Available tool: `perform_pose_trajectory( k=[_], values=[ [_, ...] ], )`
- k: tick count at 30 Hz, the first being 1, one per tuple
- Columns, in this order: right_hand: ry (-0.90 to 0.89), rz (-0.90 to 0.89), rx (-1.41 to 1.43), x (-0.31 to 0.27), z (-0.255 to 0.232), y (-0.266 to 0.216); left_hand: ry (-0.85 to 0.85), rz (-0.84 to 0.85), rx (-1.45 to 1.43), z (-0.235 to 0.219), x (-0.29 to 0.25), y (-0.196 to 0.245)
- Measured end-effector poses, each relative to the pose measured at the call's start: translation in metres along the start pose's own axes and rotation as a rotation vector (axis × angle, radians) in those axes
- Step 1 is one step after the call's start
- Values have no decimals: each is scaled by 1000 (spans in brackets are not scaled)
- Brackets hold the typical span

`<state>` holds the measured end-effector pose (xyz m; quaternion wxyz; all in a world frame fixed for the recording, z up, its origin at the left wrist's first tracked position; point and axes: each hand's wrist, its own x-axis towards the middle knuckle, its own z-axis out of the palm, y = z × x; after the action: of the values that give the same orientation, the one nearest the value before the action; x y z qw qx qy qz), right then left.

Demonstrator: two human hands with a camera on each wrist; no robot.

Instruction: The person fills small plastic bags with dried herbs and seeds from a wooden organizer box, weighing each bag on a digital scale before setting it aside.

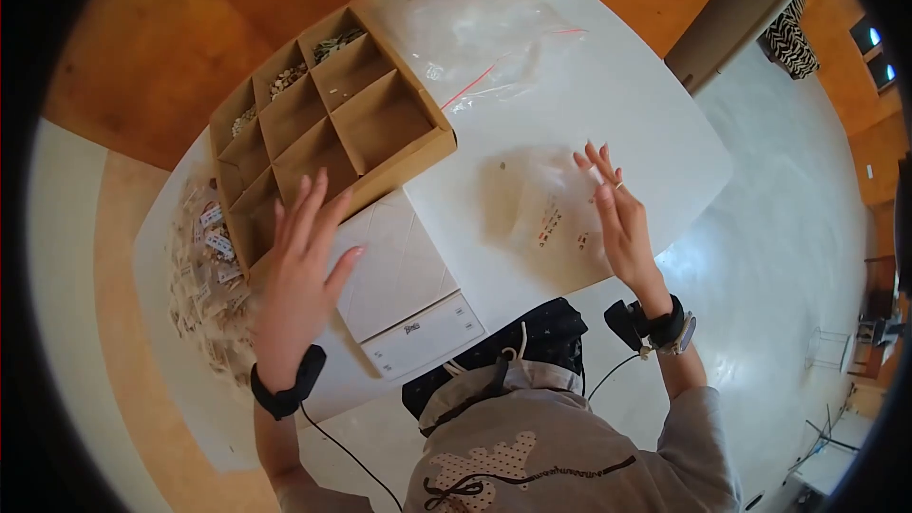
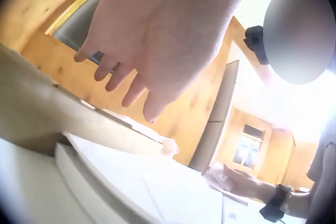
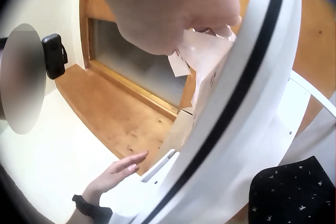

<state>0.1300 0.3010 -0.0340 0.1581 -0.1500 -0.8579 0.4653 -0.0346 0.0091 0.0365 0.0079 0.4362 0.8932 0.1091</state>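
Note:
My left hand (image 1: 306, 247) is spread over the near edge of a divided cardboard box (image 1: 442, 141) and the left side of a white digital scale (image 1: 399, 261). Its fingers are straight and hold nothing; in the left wrist view that hand (image 2: 152, 40) hangs above the white surfaces. On the right, my other hand (image 1: 622, 223) is at a clear plastic bag (image 1: 543, 214) with small printed marks. The right wrist view has the fingers of this hand (image 3: 178, 14) bent over the top of the bag (image 3: 202, 50), with part of the grip hidden behind the hand.
Small pieces fill some far compartments of the box. Many small packets (image 1: 214, 309) lie along the table's left side. A large clear bag (image 1: 456, 14) with a red seal line lies at the back. One small dark piece (image 1: 503, 165) sits on the white table (image 1: 655, 104).

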Motion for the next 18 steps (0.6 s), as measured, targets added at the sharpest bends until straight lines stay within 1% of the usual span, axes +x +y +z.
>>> perform_pose_trajectory(
  k=[1, 2, 3, 4, 6, 7, 8, 10, 12, 13, 14, 16, 18],
  values=[
    [21, -7, 79, 2, -4, 1, 6, 39, -10, 3, 3, 7],
    [2, 28, 106, 4, -6, -1, 11, 79, -20, 6, 7, 16],
    [-15, 63, 133, 6, -7, -3, 9, 168, -22, 9, 13, 27],
    [-34, 97, 161, 7, -6, -5, -65, 252, -87, 13, 18, 41],
    [-75, 45, -11, 6, 1, -2, -207, 417, -214, 22, 26, 70],
    [-97, 18, -97, 5, 4, 0, -235, 485, -217, 33, 27, 81],
    [-98, 3, -111, 5, 6, 1, -261, 554, -219, 47, 28, 87],
    [-102, -22, -138, 4, 6, 5, -308, 561, -195, 63, 34, 91],
    [-56, 324, 154, 8, -9, 19, -352, 567, -187, 68, 38, 89],
    [-28, 496, 301, 12, -15, 17, -373, 568, -192, 66, 39, 86],
    [29, 436, 558, 14, -21, 13, -391, 571, -196, 65, 40, 85],
    [205, 300, 789, 25, -21, 1, -378, 558, -197, 63, 39, 86],
    [168, 323, 840, 36, -28, -13, -343, 552, -201, 62, 37, 86]
  ],
)
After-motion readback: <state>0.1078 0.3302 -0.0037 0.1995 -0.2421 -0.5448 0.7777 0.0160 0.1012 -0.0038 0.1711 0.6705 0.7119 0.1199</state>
